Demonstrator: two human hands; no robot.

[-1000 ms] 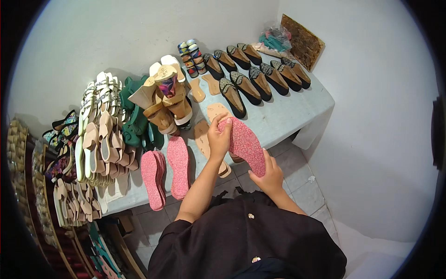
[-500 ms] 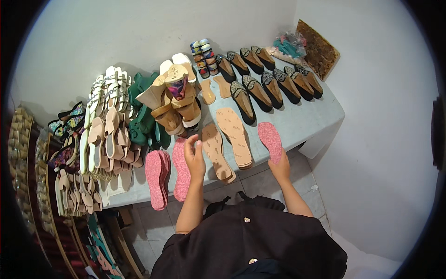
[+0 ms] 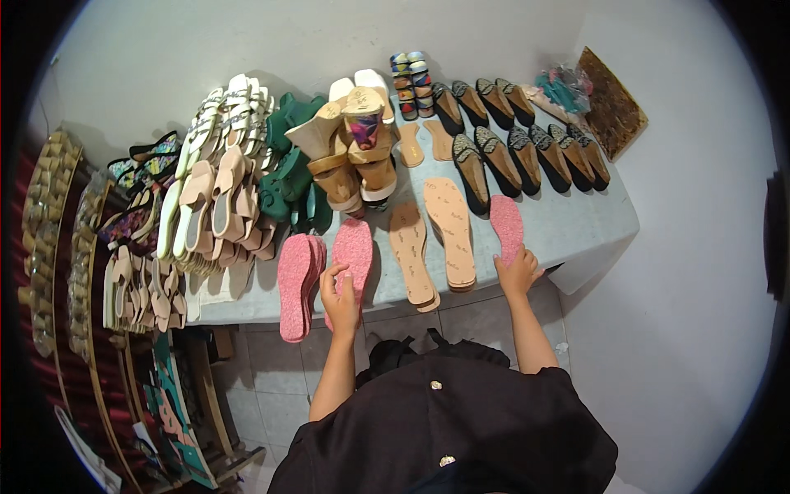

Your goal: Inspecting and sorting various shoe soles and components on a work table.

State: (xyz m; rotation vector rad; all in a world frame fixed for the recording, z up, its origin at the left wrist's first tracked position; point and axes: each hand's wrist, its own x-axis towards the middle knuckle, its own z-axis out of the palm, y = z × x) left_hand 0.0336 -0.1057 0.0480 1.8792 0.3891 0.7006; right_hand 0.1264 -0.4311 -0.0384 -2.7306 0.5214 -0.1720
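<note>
My right hand (image 3: 517, 276) grips the narrow end of a speckled pink insole (image 3: 506, 224) at the table's front edge, thumb on one side and fingers on the other. Over the lower part of another pink insole (image 3: 354, 245) is my left hand (image 3: 341, 303), its thumb and forefinger apart and nothing held between them. Just left of it lies a stack of pink insoles (image 3: 296, 288). Between my hands are two stacks of beige printed insoles, the left stack (image 3: 411, 255) and the right stack (image 3: 450, 235).
Dark loafers (image 3: 518, 160) stand in rows behind my right hand. Wedge sandals (image 3: 362, 156), green shoes (image 3: 288, 185) and piled slippers (image 3: 218, 193) crowd the table's left half. A brown board (image 3: 605, 103) leans at the back right; shelf racks (image 3: 49, 239) stand at far left.
My left hand has come lower over the pink insole beside it. My right hand still holds its insole, with some fingers more spread. The whole view has shifted.
</note>
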